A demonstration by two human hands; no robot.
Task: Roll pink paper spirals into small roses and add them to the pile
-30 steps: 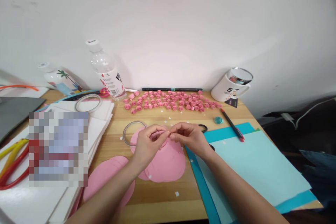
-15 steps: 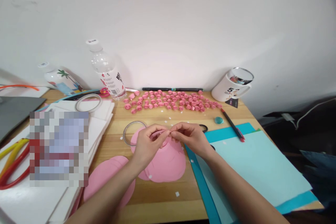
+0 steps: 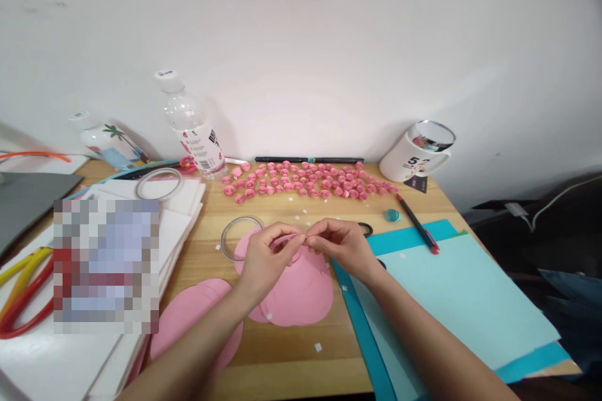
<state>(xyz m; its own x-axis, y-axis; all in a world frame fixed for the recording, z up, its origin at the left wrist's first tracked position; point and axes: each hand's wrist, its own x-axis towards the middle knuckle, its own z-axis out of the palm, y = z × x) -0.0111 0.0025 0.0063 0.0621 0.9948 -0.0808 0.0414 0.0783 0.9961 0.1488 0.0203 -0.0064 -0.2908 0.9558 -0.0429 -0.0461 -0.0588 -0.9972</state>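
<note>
Between my two hands is a narrow pink paper strip [image 3: 285, 239], partly hidden by the fingers. My left hand [image 3: 270, 255] is closed, pinching the strip between thumb and fingers. The fingertips of my right hand [image 3: 341, 244] pinch together at the strip's end and meet the left fingertips. Under the hands lie pink paper rounds [image 3: 301, 297], overlapping each other. Another pile of pink paper rounds [image 3: 188, 313] sits partly beneath my left forearm. Beyond the hands, many small rolled pink paper coils [image 3: 310, 182] are spread along the back of the table.
A tape ring [image 3: 222, 244] lies left of the hands. Blue paper sheets [image 3: 451, 301], a red-black pen [image 3: 418, 225] and a teal cap [image 3: 392, 215] are to the right. A mug [image 3: 414, 153] and a water bottle [image 3: 192, 131] stand near the wall. White papers [image 3: 174, 244] fill the left.
Both hands stay almost in place, still pinched together. The strip curves slightly differently inside my left hand. Nothing else on the table has moved.
</note>
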